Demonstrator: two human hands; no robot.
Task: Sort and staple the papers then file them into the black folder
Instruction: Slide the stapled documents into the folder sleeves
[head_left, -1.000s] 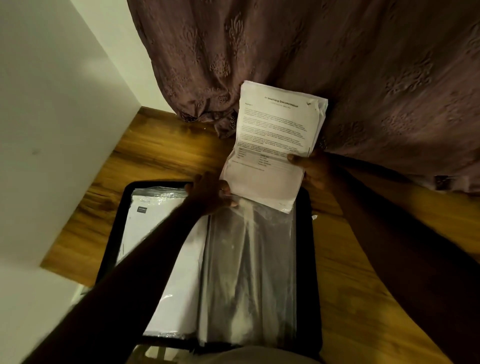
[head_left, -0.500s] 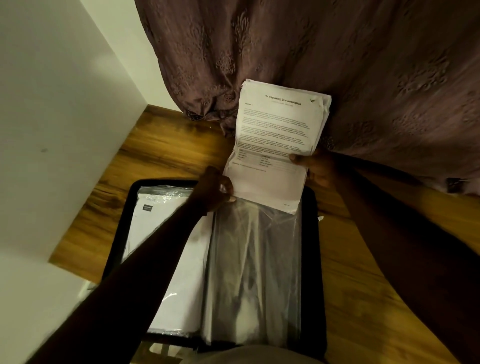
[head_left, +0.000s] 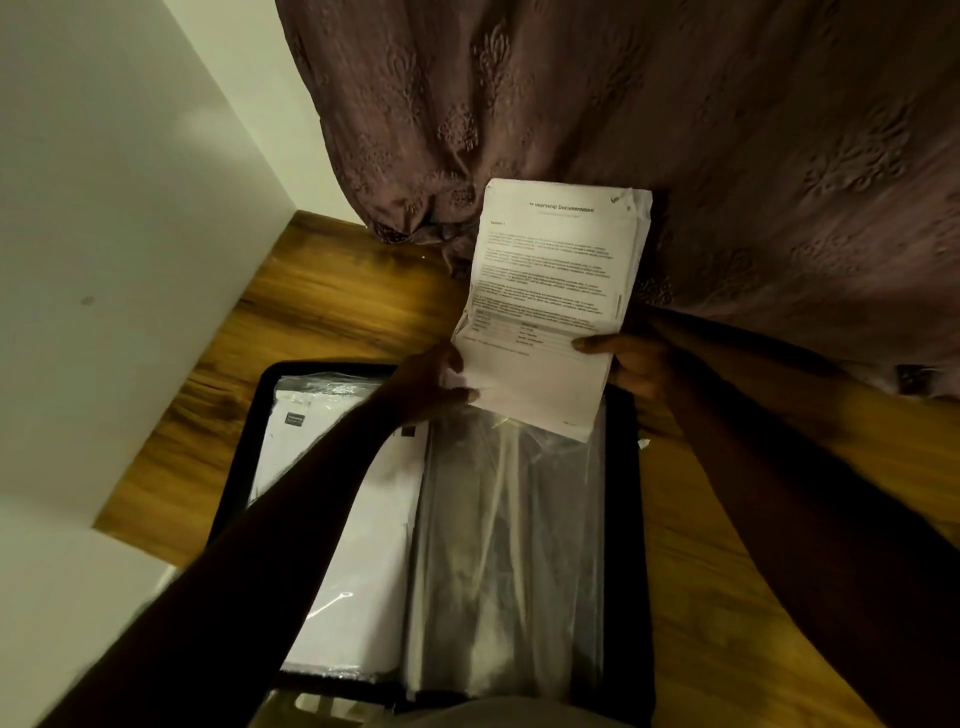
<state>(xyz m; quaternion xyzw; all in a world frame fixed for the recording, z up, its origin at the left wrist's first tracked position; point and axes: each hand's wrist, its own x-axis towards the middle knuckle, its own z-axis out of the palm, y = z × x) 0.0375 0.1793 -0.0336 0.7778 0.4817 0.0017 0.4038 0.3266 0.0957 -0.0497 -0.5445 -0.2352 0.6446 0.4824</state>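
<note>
Both hands pinch the papers (head_left: 550, 306) mid-frame: left hand (head_left: 434, 384) bottom corner, right hand (head_left: 631, 364) side edge. Light, floppy bundle; best held by both edges above the folder (head_left: 623, 519).

Dim light; wooden table (head_left: 332, 312), white wall (head_left: 104, 208), mauve embroidered curtain (head_left: 727, 130) behind.

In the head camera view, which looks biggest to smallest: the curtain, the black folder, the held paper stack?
1. curtain, largest
2. black folder, next
3. paper stack, smallest, though held up, perhaps nearer the camera
</note>
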